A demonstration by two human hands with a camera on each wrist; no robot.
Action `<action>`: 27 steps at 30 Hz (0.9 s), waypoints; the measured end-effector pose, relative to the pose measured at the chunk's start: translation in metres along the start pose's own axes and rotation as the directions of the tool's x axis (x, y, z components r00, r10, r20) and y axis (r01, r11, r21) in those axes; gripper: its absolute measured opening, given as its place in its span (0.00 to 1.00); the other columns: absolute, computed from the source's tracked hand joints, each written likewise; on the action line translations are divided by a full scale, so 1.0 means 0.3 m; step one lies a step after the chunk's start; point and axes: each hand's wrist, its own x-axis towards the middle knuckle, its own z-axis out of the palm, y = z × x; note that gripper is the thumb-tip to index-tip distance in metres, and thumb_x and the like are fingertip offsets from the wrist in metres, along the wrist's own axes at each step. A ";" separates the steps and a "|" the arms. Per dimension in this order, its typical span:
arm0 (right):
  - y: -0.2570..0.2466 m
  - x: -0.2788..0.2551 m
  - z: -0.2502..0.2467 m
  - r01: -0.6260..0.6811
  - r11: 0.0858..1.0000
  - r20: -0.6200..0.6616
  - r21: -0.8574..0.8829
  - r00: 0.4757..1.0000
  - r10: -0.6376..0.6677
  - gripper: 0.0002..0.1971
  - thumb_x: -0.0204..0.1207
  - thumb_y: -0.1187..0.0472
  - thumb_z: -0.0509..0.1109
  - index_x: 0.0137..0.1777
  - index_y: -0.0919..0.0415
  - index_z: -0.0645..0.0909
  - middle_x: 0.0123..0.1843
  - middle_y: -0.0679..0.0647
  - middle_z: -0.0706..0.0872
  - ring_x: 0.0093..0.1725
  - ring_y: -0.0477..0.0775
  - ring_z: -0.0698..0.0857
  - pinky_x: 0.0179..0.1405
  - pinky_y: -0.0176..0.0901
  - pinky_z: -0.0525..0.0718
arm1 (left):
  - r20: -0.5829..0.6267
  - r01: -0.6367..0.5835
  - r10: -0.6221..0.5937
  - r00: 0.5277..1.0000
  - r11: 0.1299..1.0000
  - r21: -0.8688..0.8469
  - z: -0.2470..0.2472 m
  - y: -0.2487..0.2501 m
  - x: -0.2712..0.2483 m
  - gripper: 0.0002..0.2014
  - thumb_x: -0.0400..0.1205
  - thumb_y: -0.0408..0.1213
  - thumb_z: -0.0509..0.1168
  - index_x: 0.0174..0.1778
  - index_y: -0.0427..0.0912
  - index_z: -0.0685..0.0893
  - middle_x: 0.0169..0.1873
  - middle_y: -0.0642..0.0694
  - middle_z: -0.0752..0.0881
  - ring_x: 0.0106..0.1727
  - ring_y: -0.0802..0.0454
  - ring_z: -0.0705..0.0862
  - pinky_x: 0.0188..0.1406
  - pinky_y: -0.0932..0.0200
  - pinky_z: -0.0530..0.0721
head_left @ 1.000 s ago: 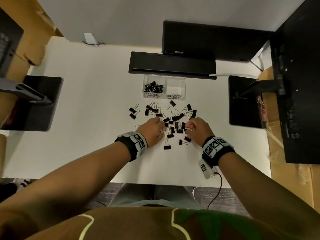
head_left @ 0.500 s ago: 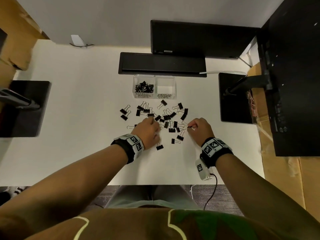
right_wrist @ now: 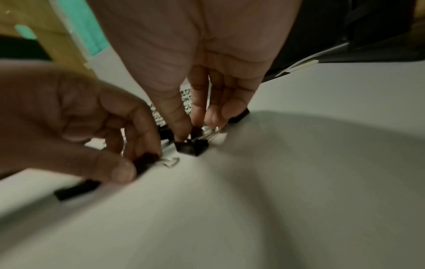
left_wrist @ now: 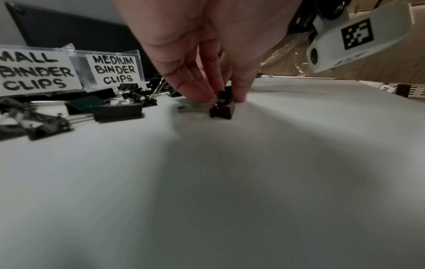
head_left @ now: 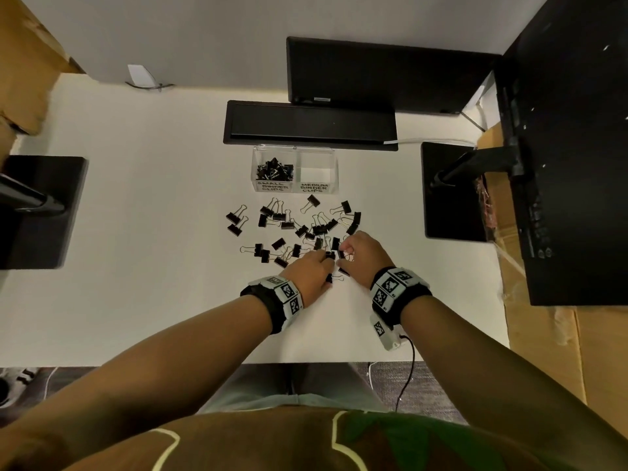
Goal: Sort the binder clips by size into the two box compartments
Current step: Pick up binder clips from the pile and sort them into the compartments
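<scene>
Several black binder clips (head_left: 299,229) lie scattered on the white table (head_left: 136,232) in front of a clear two-compartment box (head_left: 295,190). Its left compartment, labelled SMALL BINDER CLIPS (head_left: 274,169), holds several clips; the right one, labelled MEDIUM BINDER CLIPS (head_left: 316,171), shows none. Both hands meet at the near right of the pile. My left hand (left_wrist: 224,98) pinches a small black clip (left_wrist: 222,109) that sits on the table. My right hand (right_wrist: 190,134) pinches another small clip (right_wrist: 192,146) just beside it. In the head view the hands (head_left: 328,263) (head_left: 341,253) hide these clips.
A black bar (head_left: 309,125) and a monitor (head_left: 390,73) stand right behind the box. Black stand bases sit at the left (head_left: 40,212) and right (head_left: 455,192) of the table. Cardboard (head_left: 543,334) lines the right side. A cable (head_left: 406,368) hangs off the near edge.
The hands, apart half a second ago, have come together at the near right of the pile. The left hand moved right, and each hand now pinches a small clip.
</scene>
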 end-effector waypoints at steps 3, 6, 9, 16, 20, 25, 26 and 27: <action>-0.005 0.004 0.017 0.038 0.996 0.010 -0.075 0.999 -0.037 0.08 0.74 0.63 0.71 0.52 0.63 0.81 0.48 0.50 0.74 0.45 0.49 0.74 0.44 0.40 0.73 | -0.023 0.003 -0.005 1.000 0.998 -0.064 -0.012 -0.015 -0.019 0.13 0.79 0.35 0.63 0.55 0.31 0.78 0.54 0.35 0.79 0.56 0.38 0.79 0.49 0.50 0.81; -0.016 0.006 0.024 0.062 0.995 0.013 -0.075 0.998 -0.061 0.07 0.74 0.65 0.68 0.51 0.64 0.81 0.52 0.56 0.80 0.47 0.55 0.80 0.45 0.43 0.77 | -0.038 0.120 -0.134 0.990 0.961 -0.250 -0.049 -0.028 -0.037 0.06 0.75 0.33 0.66 0.44 0.37 0.76 0.42 0.43 0.77 0.45 0.43 0.78 0.39 0.57 0.73; -0.028 0.003 0.025 0.075 0.996 0.008 -0.052 0.997 -0.075 0.08 0.74 0.66 0.65 0.52 0.64 0.81 0.53 0.59 0.83 0.49 0.59 0.83 0.50 0.48 0.82 | -0.069 0.265 -0.336 0.939 0.840 -0.473 -0.089 -0.054 -0.050 0.09 0.73 0.29 0.67 0.38 0.42 0.72 0.32 0.51 0.75 0.34 0.52 0.74 0.34 0.60 0.73; -0.025 0.003 -0.019 -0.065 0.916 -0.147 0.396 0.980 0.133 0.09 0.75 0.66 0.65 0.46 0.62 0.87 0.42 0.52 0.85 0.37 0.47 0.81 0.36 0.30 0.79 | -0.172 0.299 -0.573 0.801 0.633 -0.714 -0.147 -0.133 -0.045 0.08 0.81 0.30 0.60 0.54 0.41 0.78 0.40 0.48 0.82 0.34 0.53 0.81 0.30 0.70 0.77; 0.023 0.042 -0.078 -0.250 0.589 -0.030 0.769 0.905 0.423 0.12 0.73 0.64 0.63 0.34 0.57 0.86 0.31 0.57 0.83 0.27 0.52 0.76 0.26 0.41 0.72 | -0.157 0.337 -0.557 0.816 0.678 -0.653 -0.167 -0.135 -0.004 0.11 0.83 0.31 0.52 0.52 0.43 0.79 0.40 0.45 0.82 0.31 0.51 0.79 0.30 0.62 0.79; 0.058 0.067 -0.142 -0.298 0.356 0.075 0.886 0.849 0.523 0.12 0.76 0.71 0.59 0.36 0.65 0.82 0.30 0.59 0.77 0.20 0.49 0.77 0.19 0.36 0.76 | -0.119 0.269 -0.326 0.938 0.899 -0.345 -0.129 -0.111 0.025 0.11 0.83 0.36 0.56 0.59 0.42 0.78 0.45 0.44 0.84 0.48 0.44 0.83 0.45 0.58 0.77; 0.066 0.072 -0.135 -0.331 0.362 0.107 0.871 0.849 0.517 0.11 0.76 0.71 0.61 0.35 0.66 0.81 0.29 0.59 0.75 0.17 0.48 0.77 0.17 0.34 0.76 | -0.103 0.250 -0.290 0.951 0.924 -0.289 -0.113 -0.113 0.023 0.13 0.83 0.37 0.57 0.62 0.43 0.78 0.48 0.43 0.85 0.52 0.44 0.83 0.47 0.58 0.78; 0.072 0.078 -0.124 -0.365 0.391 0.132 0.845 0.851 0.509 0.09 0.75 0.71 0.63 0.34 0.66 0.79 0.28 0.59 0.75 0.16 0.47 0.76 0.17 0.34 0.76 | -0.085 0.240 -0.267 0.960 0.940 -0.244 -0.100 -0.115 0.019 0.14 0.83 0.39 0.57 0.64 0.46 0.78 0.52 0.42 0.85 0.55 0.43 0.83 0.51 0.56 0.80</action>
